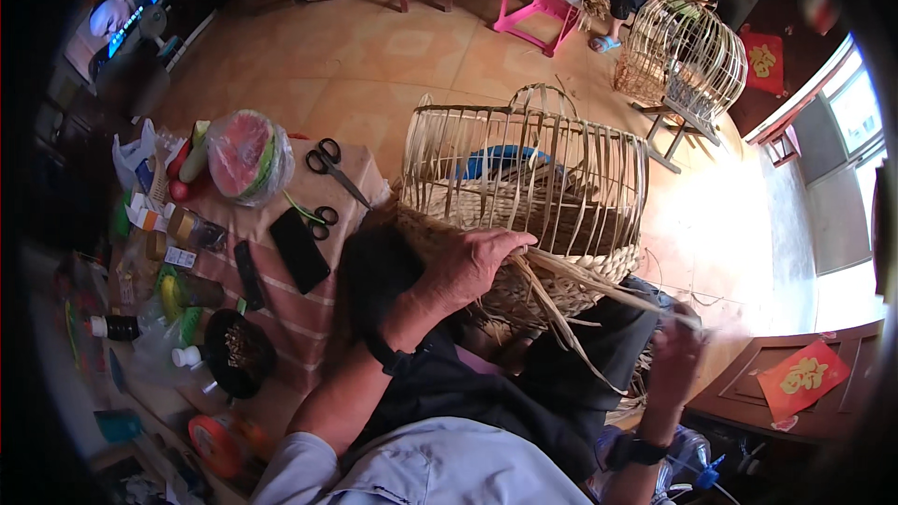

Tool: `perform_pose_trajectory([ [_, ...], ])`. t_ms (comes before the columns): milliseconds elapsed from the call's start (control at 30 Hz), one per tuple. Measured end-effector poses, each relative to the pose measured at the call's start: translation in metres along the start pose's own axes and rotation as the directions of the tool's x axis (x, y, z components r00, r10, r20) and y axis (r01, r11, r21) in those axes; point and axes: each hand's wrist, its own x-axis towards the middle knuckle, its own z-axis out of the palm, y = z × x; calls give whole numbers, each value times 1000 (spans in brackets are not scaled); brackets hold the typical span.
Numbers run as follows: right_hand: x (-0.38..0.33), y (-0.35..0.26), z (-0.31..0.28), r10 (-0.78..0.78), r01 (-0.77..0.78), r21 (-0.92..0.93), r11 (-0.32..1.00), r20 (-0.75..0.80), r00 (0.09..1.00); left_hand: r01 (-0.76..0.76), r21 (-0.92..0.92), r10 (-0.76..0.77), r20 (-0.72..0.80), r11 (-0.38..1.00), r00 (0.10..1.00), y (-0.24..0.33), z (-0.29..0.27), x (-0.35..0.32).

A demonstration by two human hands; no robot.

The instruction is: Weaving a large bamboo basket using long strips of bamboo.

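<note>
A half-woven, cage-like basket of pale bamboo strips (524,182) rests on the person's lap, just beside the near right corner of the cloth-covered tabletop (299,309). The left hand (468,266) lies on its woven rim, fingers curled over the edge. The right hand (675,355) is closed on a long flat bamboo strip (599,282) running from the rim (motion blur hides the fingertips). On the tabletop lie black-handled scissors (329,164), a black phone (299,250) and a wrapped half watermelon (248,154).
</note>
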Motion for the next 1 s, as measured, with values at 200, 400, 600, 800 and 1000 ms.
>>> perform_pose_trajectory([
  [200,-34,82,95,429,-58,-783,620,276,860,136,-133,-127,72,982,989,-9,0,8],
  [400,-48,77,126,418,-58,-772,633,278,865,194,-185,-167,151,963,974,-15,-3,11],
  [600,-13,56,125,557,-442,-425,790,194,808,8,63,-21,208,998,978,-5,-9,7],
  [800,-3,41,173,591,-476,-370,798,321,740,7,7,-7,-10,1000,1000,6,11,-8],
  [1000,12,-7,142,138,-220,141,965,440,887,116,38,-108,-161,993,981,9,24,-1],
])
